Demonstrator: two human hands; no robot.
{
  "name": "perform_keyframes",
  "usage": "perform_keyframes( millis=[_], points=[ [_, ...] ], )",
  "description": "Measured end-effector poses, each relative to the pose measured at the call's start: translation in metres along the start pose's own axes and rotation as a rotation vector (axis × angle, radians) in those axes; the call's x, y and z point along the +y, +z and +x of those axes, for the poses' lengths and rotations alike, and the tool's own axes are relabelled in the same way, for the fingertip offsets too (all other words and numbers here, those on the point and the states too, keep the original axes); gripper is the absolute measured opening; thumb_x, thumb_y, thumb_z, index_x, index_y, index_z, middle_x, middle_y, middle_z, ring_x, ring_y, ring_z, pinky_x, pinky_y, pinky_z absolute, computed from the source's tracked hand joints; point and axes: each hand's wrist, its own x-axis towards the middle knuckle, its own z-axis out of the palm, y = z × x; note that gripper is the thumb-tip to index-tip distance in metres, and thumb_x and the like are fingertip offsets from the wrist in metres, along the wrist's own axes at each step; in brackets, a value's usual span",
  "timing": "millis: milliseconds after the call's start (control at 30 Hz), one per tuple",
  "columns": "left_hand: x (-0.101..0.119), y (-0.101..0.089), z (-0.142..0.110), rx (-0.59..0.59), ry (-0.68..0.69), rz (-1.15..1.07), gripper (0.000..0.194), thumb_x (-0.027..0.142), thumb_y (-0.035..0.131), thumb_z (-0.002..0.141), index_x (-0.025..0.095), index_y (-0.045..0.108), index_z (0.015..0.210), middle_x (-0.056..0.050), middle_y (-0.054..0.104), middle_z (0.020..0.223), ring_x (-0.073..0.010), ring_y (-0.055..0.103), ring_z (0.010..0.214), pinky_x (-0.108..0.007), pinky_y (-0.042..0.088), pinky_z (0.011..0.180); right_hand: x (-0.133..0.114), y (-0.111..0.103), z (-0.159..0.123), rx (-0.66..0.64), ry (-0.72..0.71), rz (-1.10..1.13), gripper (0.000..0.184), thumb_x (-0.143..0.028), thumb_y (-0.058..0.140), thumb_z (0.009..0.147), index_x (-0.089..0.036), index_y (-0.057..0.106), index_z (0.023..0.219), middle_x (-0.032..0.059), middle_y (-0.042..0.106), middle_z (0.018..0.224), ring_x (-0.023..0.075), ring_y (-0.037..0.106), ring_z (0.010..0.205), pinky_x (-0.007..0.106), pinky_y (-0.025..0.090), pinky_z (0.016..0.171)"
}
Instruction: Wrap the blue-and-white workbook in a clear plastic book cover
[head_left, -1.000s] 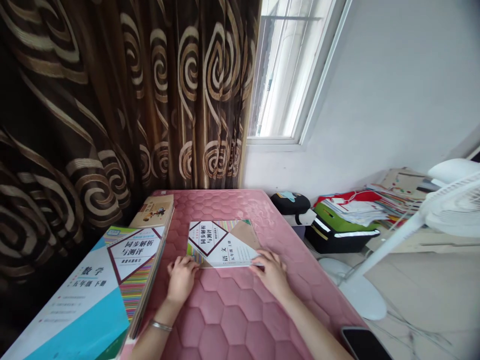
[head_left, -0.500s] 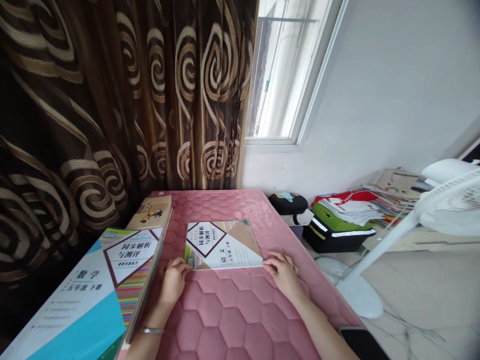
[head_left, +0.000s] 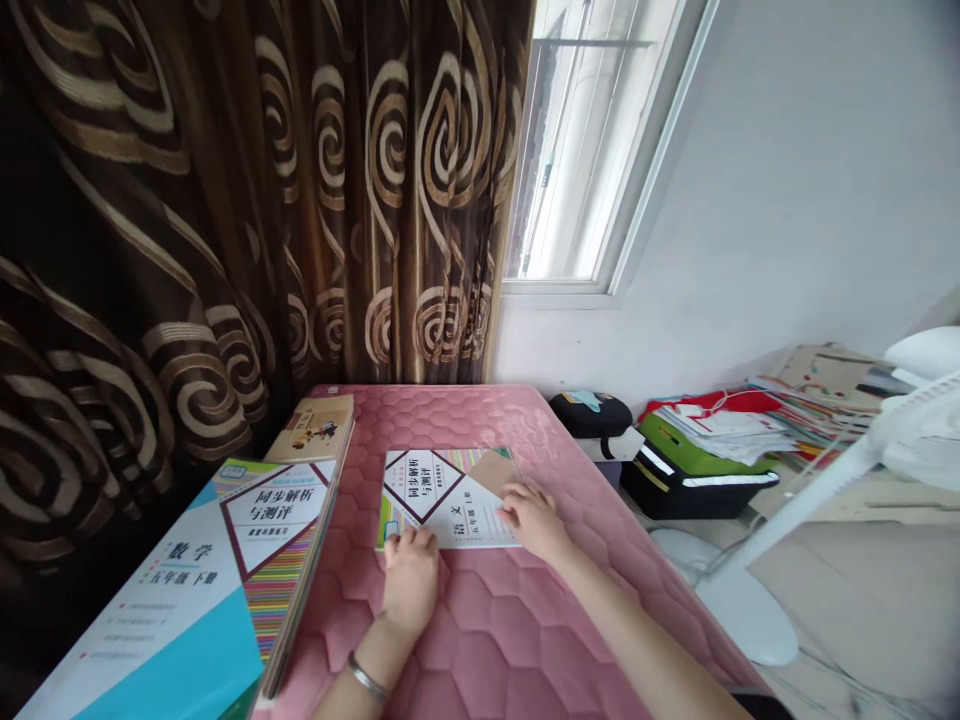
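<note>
— how would the workbook have handled?
— likely light, thin and floppy, with a glossy cover that looked a bit slippery on the quilted pink table. best taken by the near edge or a corner, judged from how flat it lay.
— and where was it?
— lay flat mid-table, just right of the stack of books by the curtain.
— the hands?
— left hand loosely open, fingertips touching the near left corner. right hand spread flat, pressed on the near right part of the cover. gripped nothing.
</note>
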Motion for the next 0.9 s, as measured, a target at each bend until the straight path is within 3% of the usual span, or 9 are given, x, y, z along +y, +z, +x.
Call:
perform_keyframes(
  millis=[100, 233, 333, 433, 567, 733, 900],
  points=[
    [0.023, 0.005, 0.012, -0.054, 0.013, 0.019, 0.032, 0.009, 0.039, 0.089, 0.017, 0.067, 0.102, -0.01, 0.063, 0.108, -0.0249, 0.051, 0.102, -0.044, 0.038, 0.089, -0.022, 0.01, 0.049, -0.083, -0.037, -0.015, 0.018, -0.025, 0.05, 0.09, -0.021, 0.065, 0.098, 0.009, 0.057, 0.132, 0.0224, 0.051, 0.119, 0.039, 0.033, 0.099],
    [0.026, 0.015, 0.016, -0.025, 0.013, 0.018, 0.035, 0.005, 0.037, 0.088, 0.017, 0.067, 0.102, -0.01, 0.063, 0.106, -0.0247, 0.051, 0.098, -0.046, 0.039, 0.089, -0.034, 0.019, 0.1, -0.114, -0.007, -0.021, 0.035, -0.024, 0.054, 0.088, -0.021, 0.056, 0.123, 0.012, 0.05, 0.139, 0.0237, 0.043, 0.129, 0.039, 0.033, 0.101],
    [0.022, 0.02, 0.015, 0.009, 0.038, 0.01, 0.035, 0.003, 0.038, 0.086, 0.018, 0.067, 0.1, -0.01, 0.063, 0.104, -0.0244, 0.051, 0.095, -0.047, 0.039, 0.088, -0.032, 0.019, 0.119, -0.153, 0.015, -0.021, 0.046, -0.026, 0.053, 0.088, -0.028, 0.048, 0.133, 0.0075, 0.043, 0.146, 0.023, 0.039, 0.133, 0.042, 0.031, 0.104],
    [0.013, 0.018, 0.013, 0.016, 0.074, -0.02, 0.031, 0.006, 0.04, 0.087, 0.02, 0.068, 0.096, -0.009, 0.064, 0.1, -0.0247, 0.051, 0.097, -0.048, 0.038, 0.091, -0.024, 0.015, 0.122, -0.166, 0.04, -0.033, 0.039, -0.029, 0.046, 0.092, -0.032, 0.052, 0.13, 0.0041, 0.045, 0.146, 0.0217, 0.043, 0.13, 0.043, 0.032, 0.103],
    [-0.017, 0.008, 0.014, 0.058, -0.027, -0.041, 0.03, 0.014, 0.043, 0.089, 0.026, 0.07, 0.094, -0.007, 0.064, 0.104, -0.0259, 0.049, 0.104, -0.049, 0.037, 0.092, -0.012, 0.003, 0.104, -0.139, 0.107, -0.081, 0.029, -0.023, 0.045, 0.091, -0.024, 0.065, 0.111, 0.0095, 0.057, 0.133, 0.0239, 0.052, 0.12, 0.039, 0.035, 0.098],
    [-0.057, -0.003, 0.041, 0.062, -0.27, 0.032, 0.042, 0.011, 0.038, 0.088, 0.03, 0.071, 0.103, -0.009, 0.064, 0.11, -0.0274, 0.052, 0.104, -0.049, 0.037, 0.087, -0.008, 0.0, 0.039, -0.15, 0.22, -0.101, 0.023, -0.031, 0.05, 0.089, -0.017, 0.067, 0.098, 0.0142, 0.072, 0.096, 0.0257, 0.066, 0.094, 0.033, 0.044, 0.077],
    [-0.051, -0.003, 0.081, -0.048, -0.316, 0.084, 0.041, 0.008, 0.034, 0.086, 0.017, 0.071, 0.102, -0.016, 0.063, 0.107, -0.0279, 0.06, 0.098, -0.046, 0.041, 0.084, -0.03, 0.015, -0.02, -0.092, 0.334, 0.067, 0.024, -0.033, 0.044, 0.093, -0.018, 0.062, 0.089, 0.0109, 0.073, 0.087, 0.024, 0.069, 0.087, 0.029, 0.042, 0.061]
  ],
)
